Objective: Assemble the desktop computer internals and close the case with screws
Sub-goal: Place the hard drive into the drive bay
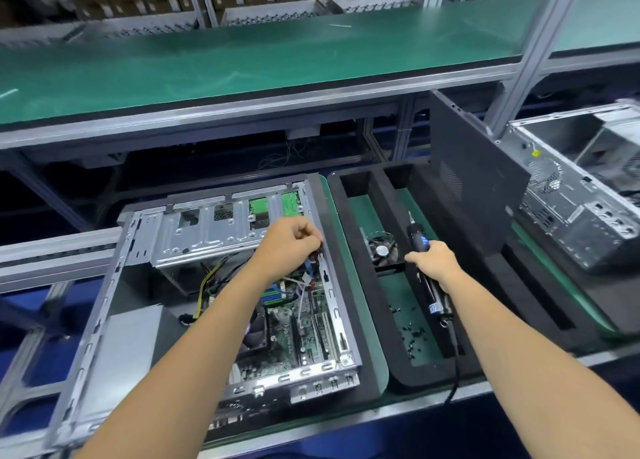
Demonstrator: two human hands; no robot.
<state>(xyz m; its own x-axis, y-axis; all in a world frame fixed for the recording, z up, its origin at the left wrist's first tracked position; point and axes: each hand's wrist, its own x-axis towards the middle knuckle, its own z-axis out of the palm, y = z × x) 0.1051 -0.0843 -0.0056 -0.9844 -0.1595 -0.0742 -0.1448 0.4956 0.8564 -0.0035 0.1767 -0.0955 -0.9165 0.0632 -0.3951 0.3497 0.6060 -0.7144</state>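
The open computer case point(221, 285) lies on its side on the tabletop point(381, 375), its long axis running away from the person, motherboard point(304, 323) exposed and drive cage point(214, 230) at the far end. The left hand point(289, 240) hovers at the case's far right corner, fingers curled and pinching a small dark connector among the blue and white cables point(308, 275) just inside the right wall. Right of the case, in a black foam tray point(367, 195), the right hand point(434, 259) grips an electric screwdriver point(420, 251) whose long axis points away from the person, bit at the far end. Loose black screws point(414, 334) lie in the tray, nearer the person than that hand. The dark side panel point(474, 188) leans upright beyond the tray, so the right hand is nearer to it. I judge that cabling comes first, with closing not yet begun.
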